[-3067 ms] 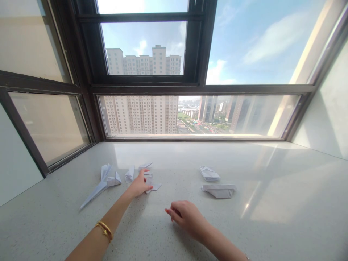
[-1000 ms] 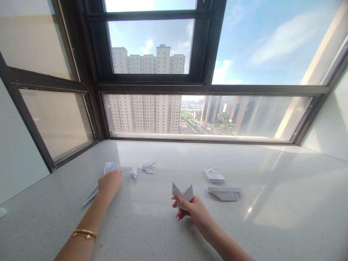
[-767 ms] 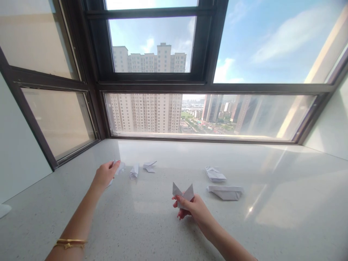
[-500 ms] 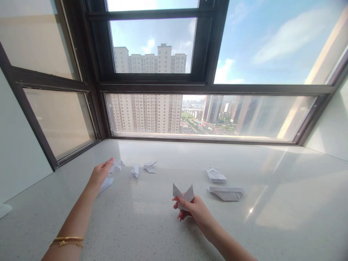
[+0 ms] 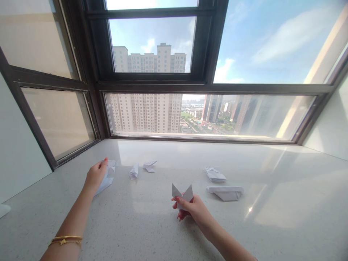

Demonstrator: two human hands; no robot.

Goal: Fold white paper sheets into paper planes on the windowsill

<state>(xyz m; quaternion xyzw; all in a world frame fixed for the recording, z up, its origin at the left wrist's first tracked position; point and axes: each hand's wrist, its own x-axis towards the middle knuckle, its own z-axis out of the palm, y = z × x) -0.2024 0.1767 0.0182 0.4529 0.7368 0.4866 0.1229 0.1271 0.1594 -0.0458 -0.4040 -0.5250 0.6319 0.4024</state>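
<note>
My right hand (image 5: 187, 207) is closed on a folded paper figure (image 5: 187, 195) with two pointed flaps standing up, held above the pale sill between thumb and fingers. Far to the left, my left hand (image 5: 96, 174) pinches another white origami piece (image 5: 111, 165), whose near side the fingers hide. Just below that hand lies a flat folded paper (image 5: 104, 185), partly covered by the wrist. Two small origami pieces, one upright and narrow (image 5: 134, 171) and one forked (image 5: 149, 166), sit to the right of my left hand.
Right of my right hand rest a bulky folded paper (image 5: 215, 174) and a long boat-like folded paper (image 5: 227, 193). The speckled white sill (image 5: 152, 232) runs up to a dark window frame (image 5: 203, 140). A white object (image 5: 4, 210) shows at the left edge.
My left hand has shifted left with its origami piece, opening a wider gap to the narrow piece. My right hand keeps its hold on the pointed paper figure, nearly still.
</note>
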